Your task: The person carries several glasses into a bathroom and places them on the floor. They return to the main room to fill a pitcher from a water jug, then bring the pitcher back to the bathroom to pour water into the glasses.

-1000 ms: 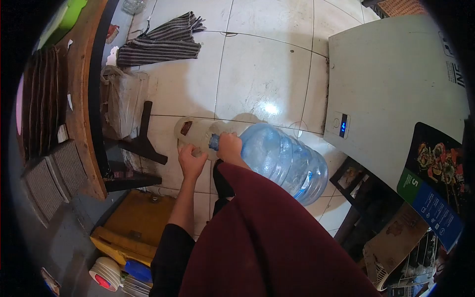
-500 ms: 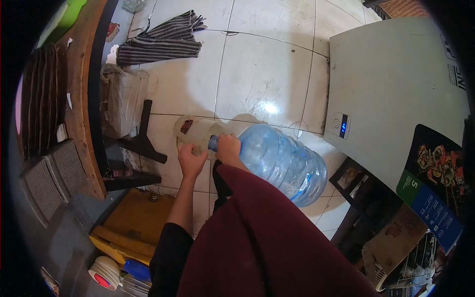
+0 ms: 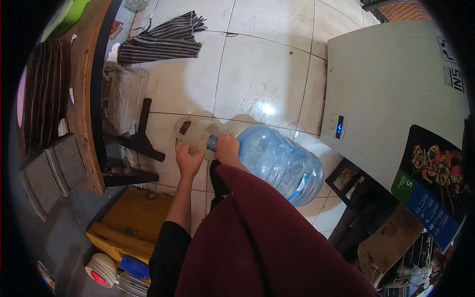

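Note:
A large blue water jug [image 3: 279,163] lies tilted on its side, its neck pointing left. My right hand [image 3: 228,149] is closed around the neck, just behind the mouth. To the left is a pale translucent container [image 3: 202,129] with a dark red label [image 3: 185,127]. My left hand [image 3: 189,161] grips the near rim of this container, fingers curled over the edge. The jug's mouth [image 3: 212,143] sits at the container's opening. Whether water is running between them I cannot make out.
A striped cloth [image 3: 163,39] lies on the tiled floor [image 3: 262,59]. On the right stands a white appliance [image 3: 391,84] with a lit display. The left side has a wooden table [image 3: 81,99], its dark leg [image 3: 143,136], a plastic bag [image 3: 126,94] and a yellow box [image 3: 131,218].
The view has shifted slightly. Both hands keep their hold, and the jug and container stay in nearly the same position relative to each other.

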Tool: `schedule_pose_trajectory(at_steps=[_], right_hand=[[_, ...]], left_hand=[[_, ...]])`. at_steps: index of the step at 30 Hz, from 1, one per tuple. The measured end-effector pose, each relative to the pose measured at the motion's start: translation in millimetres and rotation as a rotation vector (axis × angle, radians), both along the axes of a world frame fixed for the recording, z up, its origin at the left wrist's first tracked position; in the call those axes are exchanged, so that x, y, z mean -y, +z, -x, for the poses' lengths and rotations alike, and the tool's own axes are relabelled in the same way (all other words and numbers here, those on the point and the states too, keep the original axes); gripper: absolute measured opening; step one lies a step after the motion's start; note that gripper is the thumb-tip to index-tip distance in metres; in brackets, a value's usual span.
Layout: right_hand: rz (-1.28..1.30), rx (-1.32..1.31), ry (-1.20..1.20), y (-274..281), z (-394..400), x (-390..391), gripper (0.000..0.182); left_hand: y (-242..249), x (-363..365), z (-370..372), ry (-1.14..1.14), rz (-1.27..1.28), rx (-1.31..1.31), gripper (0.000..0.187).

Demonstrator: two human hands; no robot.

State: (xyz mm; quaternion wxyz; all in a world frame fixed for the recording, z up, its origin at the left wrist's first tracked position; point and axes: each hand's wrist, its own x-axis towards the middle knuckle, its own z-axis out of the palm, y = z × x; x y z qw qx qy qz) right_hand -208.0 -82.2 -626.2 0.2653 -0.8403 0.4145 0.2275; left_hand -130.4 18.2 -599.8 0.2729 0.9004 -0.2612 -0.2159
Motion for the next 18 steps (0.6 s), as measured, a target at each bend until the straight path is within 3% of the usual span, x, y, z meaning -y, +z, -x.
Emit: schedule_pose_trajectory(at_steps=[11, 18], right_hand=[[-0.065, 0.005, -0.001, 45, 23, 5, 0.031], [-0.084, 0.112, -0.025, 88, 65, 12, 0.037]], left_hand=[[19, -10, 19, 0.119, 0.038, 0.022, 0.024], [34, -10, 21, 0.091, 0.075, -0.187, 0.026]])
